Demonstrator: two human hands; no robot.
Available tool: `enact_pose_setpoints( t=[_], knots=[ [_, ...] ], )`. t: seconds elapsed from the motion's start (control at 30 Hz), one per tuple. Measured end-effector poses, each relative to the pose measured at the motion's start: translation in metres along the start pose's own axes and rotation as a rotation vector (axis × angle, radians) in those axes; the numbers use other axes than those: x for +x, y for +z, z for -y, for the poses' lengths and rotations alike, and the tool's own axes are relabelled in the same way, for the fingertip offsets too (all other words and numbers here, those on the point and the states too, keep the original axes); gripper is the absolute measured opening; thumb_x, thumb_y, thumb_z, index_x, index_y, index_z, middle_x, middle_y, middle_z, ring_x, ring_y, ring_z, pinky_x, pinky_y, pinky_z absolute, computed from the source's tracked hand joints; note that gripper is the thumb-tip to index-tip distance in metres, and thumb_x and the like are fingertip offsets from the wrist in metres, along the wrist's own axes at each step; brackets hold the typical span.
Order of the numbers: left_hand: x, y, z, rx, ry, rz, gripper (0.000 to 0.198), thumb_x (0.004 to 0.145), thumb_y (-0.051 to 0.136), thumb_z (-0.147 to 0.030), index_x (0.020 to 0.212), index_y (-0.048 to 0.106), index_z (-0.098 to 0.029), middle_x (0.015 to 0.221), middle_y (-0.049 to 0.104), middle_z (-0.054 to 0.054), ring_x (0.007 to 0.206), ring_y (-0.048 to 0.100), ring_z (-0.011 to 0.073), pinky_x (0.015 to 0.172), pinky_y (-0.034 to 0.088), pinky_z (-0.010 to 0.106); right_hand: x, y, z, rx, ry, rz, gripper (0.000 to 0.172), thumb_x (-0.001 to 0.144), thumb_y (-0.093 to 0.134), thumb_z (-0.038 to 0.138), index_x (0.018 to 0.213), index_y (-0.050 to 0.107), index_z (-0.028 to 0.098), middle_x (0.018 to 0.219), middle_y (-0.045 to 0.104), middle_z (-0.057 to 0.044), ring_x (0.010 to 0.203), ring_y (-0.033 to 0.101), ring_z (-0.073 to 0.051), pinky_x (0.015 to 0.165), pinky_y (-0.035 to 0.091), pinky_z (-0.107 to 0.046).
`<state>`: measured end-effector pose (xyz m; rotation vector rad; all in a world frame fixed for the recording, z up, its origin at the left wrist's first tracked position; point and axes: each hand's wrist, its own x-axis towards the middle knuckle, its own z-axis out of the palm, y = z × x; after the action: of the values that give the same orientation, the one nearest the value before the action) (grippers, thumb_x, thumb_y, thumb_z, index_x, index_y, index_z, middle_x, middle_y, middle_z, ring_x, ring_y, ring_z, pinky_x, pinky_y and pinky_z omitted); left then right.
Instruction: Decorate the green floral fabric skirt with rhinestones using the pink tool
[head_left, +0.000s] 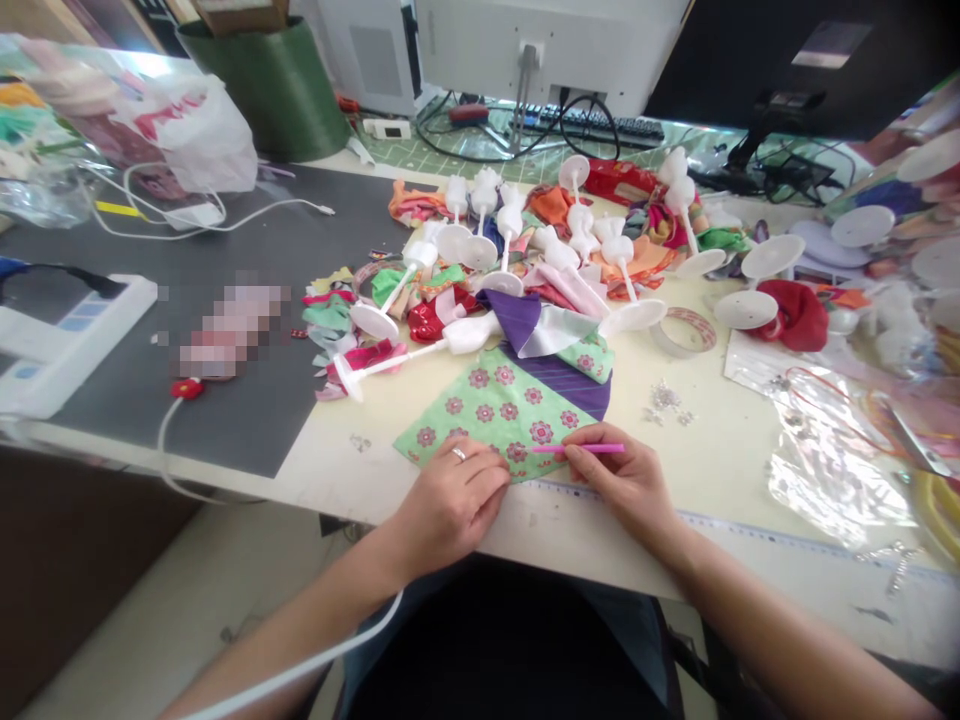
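Observation:
A green fabric piece with pink flower print (pixel 499 405) lies flat near the table's front edge, partly over a purple striped cloth (pixel 562 375). My left hand (pixel 457 495), a ring on one finger, rests with curled fingers on the near corner of the green fabric, pressing it down. My right hand (pixel 622 480) pinches a thin pink stick (pixel 581 449) that lies level, its tip pointing left onto the fabric's edge. A clear ruler (pixel 720 525) runs along the table edge under my right wrist.
Behind the fabric lies a heap of coloured cloth scraps (pixel 555 250) and several white plastic doll stands (pixel 420 350). A tape roll (pixel 684 330) and clear plastic bags (pixel 832 450) sit to the right. A dark mat (pixel 247 260), cables and a white device (pixel 60 340) lie left.

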<state>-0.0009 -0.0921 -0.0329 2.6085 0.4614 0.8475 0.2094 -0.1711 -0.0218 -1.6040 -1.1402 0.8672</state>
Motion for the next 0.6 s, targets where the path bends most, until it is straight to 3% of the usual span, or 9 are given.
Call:
enact_pose_setpoints(
  t=[0.6],
  knots=[
    [0.0015, -0.0001, 0.0, -0.013, 0.014, -0.01, 0.012, 0.083, 0.057, -0.005, 0.091, 0.059, -0.013, 0.092, 0.069, 0.007, 0.091, 0.058, 0.0206, 0.086, 0.046, 0.039, 0.0007, 0.0004, 0.0028, -0.059, -0.062, 0.042, 0.017, 0.084, 0.062, 0.035, 0.083, 0.066, 0.018, 0.06, 0.06, 0.0, 0.054, 0.053, -0.011, 0.049, 0.041, -0.023]
  ],
)
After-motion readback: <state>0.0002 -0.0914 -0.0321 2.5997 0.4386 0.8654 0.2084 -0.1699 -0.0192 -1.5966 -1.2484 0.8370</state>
